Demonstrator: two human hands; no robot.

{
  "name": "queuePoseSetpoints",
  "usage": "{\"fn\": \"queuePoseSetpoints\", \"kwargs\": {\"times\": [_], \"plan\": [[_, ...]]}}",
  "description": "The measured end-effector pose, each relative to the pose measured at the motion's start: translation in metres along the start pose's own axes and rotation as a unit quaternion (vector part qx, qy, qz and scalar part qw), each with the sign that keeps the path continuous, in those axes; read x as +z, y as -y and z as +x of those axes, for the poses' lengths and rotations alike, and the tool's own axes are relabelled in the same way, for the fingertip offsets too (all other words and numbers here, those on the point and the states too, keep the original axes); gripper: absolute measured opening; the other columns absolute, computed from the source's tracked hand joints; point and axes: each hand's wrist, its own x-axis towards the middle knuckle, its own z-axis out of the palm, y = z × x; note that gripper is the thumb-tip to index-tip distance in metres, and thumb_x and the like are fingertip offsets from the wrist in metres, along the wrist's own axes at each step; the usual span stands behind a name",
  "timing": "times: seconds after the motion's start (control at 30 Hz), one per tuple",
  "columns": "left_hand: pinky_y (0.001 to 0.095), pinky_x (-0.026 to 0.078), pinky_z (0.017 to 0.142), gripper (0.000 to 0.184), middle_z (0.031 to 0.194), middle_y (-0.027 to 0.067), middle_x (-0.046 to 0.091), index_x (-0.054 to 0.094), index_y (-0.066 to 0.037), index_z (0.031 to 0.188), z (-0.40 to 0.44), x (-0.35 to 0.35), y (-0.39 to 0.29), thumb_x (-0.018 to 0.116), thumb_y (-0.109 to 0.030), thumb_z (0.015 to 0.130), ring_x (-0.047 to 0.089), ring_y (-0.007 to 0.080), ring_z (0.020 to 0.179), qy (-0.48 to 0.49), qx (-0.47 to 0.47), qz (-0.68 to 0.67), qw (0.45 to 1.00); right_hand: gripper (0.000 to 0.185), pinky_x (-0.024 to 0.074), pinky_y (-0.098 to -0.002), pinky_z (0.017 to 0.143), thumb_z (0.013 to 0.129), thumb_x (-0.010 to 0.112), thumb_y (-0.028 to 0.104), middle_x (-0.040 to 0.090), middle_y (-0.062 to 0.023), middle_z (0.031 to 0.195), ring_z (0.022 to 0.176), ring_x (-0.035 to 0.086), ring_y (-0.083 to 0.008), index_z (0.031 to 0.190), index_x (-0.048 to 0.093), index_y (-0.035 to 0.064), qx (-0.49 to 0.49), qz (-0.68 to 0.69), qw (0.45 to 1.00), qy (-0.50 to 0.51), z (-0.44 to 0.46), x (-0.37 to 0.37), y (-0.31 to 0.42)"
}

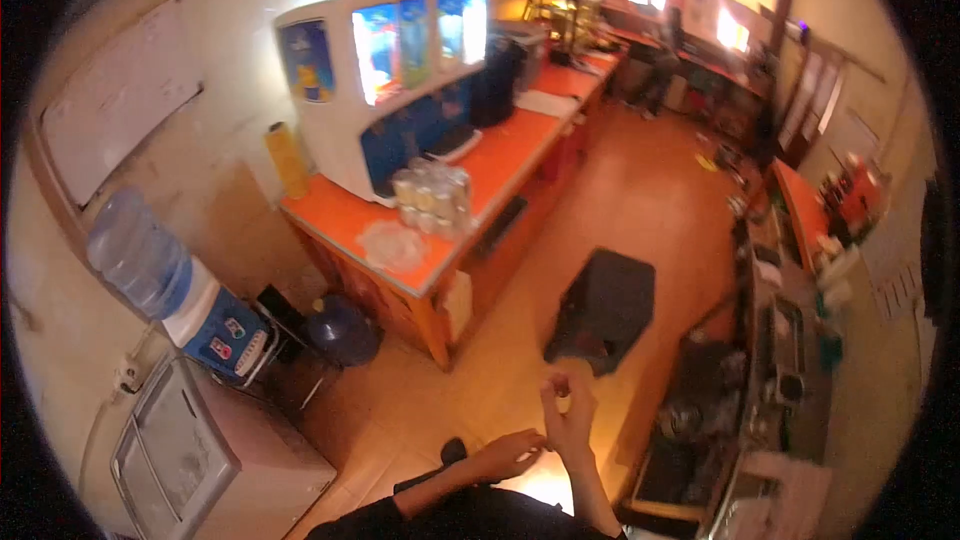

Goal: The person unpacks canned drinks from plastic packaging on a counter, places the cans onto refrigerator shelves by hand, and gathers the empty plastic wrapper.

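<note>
Both of my hands are in front of my body, low in the head view, close together over the floor. My right hand (569, 410) is raised, its thumb and fingers curled together in a ring. Whatever it may hold is too small and blurred to name. My left hand (512, 455) reaches across to the base of my right hand, fingers bent in a pinch near the wrist. What lies between them, if anything, cannot be made out. Past my hands, a dark box-like mat or bin (608, 305) sits on the floor.
An orange-topped counter (345, 225) on the left bears a drink dispenser (330, 130) and wrapped cups or cans (432, 198). A water cooler (215, 315), blue bottle (343, 330) and chest freezer (235, 445) stand at lower left. A cluttered workbench (765, 410) runs along the right.
</note>
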Motion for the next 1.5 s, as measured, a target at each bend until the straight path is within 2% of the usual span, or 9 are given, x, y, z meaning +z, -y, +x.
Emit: {"fn": "queuePoseSetpoints", "kwargs": {"times": [0.33,0.4,0.6,0.7,0.83,1.0,1.07,1.2,1.5], "plan": [[0.0333,0.05,0.076,0.02,0.093,0.0146,0.064,0.062,-0.002,0.104,-0.085,-0.224,0.139,0.053,-0.014,0.091,0.063,0.0253,0.087,-0.404,-0.203,0.051,0.89,0.02,0.0469,-0.028,0.065,0.093,0.057,0.02,0.06,-0.0057,0.081,0.07,0.057,-0.0142,0.105,0.056,0.0043,0.062,0.15,0.962,0.22,0.145,0.219,-0.064],[0.0314,0.049,0.075,0.02,0.093,0.0111,0.065,0.062,-0.001,0.104,-0.078,-0.249,0.135,0.053,-0.014,0.091,0.062,0.0197,0.086,-0.47,-0.265,-0.166,0.825,0.02,0.0453,-0.0258,0.064,0.094,0.056,0.021,0.059,-0.0026,0.08,0.07,0.056,-0.0112,0.104,0.053,0.0045,0.121,0.211,0.944,0.222,0.174,0.249,-0.102],[0.0358,0.05,0.081,0.044,0.115,0.0072,0.058,0.055,-0.008,0.122,0.024,-0.365,0.217,0.055,-0.04,0.092,0.059,0.0198,0.095,-0.484,-0.293,-0.167,0.807,0.037,0.0459,-0.0269,0.053,0.095,0.052,0.037,0.059,-0.0056,0.088,0.062,0.055,-0.0123,0.112,0.046,0.004,0.207,0.217,0.939,0.171,0.294,0.315,-0.226],[0.0384,0.05,0.085,0.068,0.134,0.0072,0.044,0.032,-0.01,0.139,0.116,-0.45,0.194,0.056,-0.049,0.088,0.059,0.0283,0.099,-0.478,-0.297,-0.33,0.758,0.057,0.0438,-0.0371,0.084,0.089,0.061,0.034,0.051,-0.0174,0.113,0.098,0.053,-0.0254,0.125,0.037,-0.0026,0.262,0.181,0.941,0.115,0.342,0.345,-0.254],[0.0388,0.051,0.083,0.077,0.134,0.0079,0.042,0.027,-0.014,0.142,0.183,-0.508,0.244,0.058,-0.055,0.085,0.059,0.0285,0.097,-0.428,-0.292,-0.352,0.779,0.071,0.0382,-0.0377,0.098,0.087,0.065,0.035,0.042,-0.0215,0.132,0.12,0.045,-0.0281,0.133,0.025,-0.0003,0.199,0.16,0.961,0.106,0.368,0.385,-0.291],[0.0373,0.054,0.066,0.071,0.116,0.0037,0.056,0.044,-0.02,0.132,0.205,-0.522,0.282,0.059,-0.064,0.078,0.06,0.0222,0.082,-0.404,-0.386,-0.361,0.746,0.065,0.0452,-0.0382,0.092,0.09,0.062,0.032,0.05,-0.0198,0.116,0.113,0.052,-0.0253,0.127,0.018,0.0017,0.346,0.193,0.905,0.155,0.375,0.367,-0.238],[0.0374,0.054,0.065,0.07,0.117,0.004,0.056,0.047,-0.02,0.131,0.21,-0.535,0.301,0.061,-0.063,0.077,0.06,0.0224,0.085,-0.367,-0.362,-0.398,0.759,0.071,0.0504,-0.0342,0.081,0.085,0.068,0.033,0.052,-0.0194,0.112,0.102,0.057,-0.0231,0.123,0.017,0.0012,0.202,0.205,0.956,0.063,0.359,0.408,-0.31],[0.0391,0.055,0.067,0.068,0.118,0.0068,0.056,0.055,-0.015,0.124,0.223,-0.545,0.271,0.067,-0.06,0.073,0.059,0.0247,0.099,-0.353,-0.368,-0.39,0.767,0.073,0.0504,-0.0331,0.082,0.08,0.074,0.032,0.05,-0.0191,0.114,0.101,0.056,-0.0231,0.121,0.021,0.0009,0.315,0.163,0.93,0.097,0.376,0.38,-0.254],[0.0407,0.051,0.076,0.068,0.114,0.011,0.058,0.05,-0.009,0.125,0.188,-0.567,0.274,0.074,-0.046,0.073,0.058,0.0262,0.1,-0.316,-0.312,-0.379,0.812,0.083,0.0424,-0.0381,0.097,0.071,0.083,0.026,0.045,-0.0152,0.118,0.113,0.05,-0.0225,0.126,0.025,0.001,0.233,0.056,0.971,-0.021,0.35,0.399,-0.197]]}}
